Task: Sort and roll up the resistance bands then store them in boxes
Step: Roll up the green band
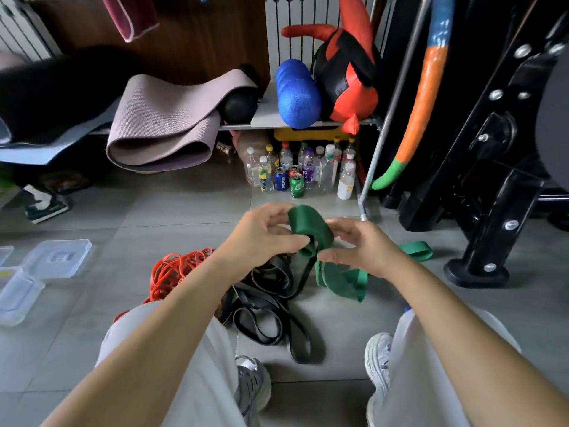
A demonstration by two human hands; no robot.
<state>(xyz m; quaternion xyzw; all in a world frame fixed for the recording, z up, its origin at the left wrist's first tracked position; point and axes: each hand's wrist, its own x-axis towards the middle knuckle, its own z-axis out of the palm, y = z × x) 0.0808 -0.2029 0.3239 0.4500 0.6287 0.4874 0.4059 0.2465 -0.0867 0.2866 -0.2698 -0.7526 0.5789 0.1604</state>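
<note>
I hold a wide green resistance band (308,224) above the floor, its near end curled into a small roll. My left hand (261,234) pinches the roll from the left, and my right hand (358,245) pinches it from the right. The band's loose tail (341,280) hangs down to the floor and runs off to the right (415,250). Below my hands lie a tangle of black bands (271,306) and a heap of thin orange-red bands (175,271). Clear plastic boxes (58,257) stand at the left.
My knees and grey sneakers (380,362) frame the bands. Bottles and cans (297,172) stand under a shelf holding a folded mat (166,118) and a blue foam roller (295,94). A black machine base (475,272) sits at the right.
</note>
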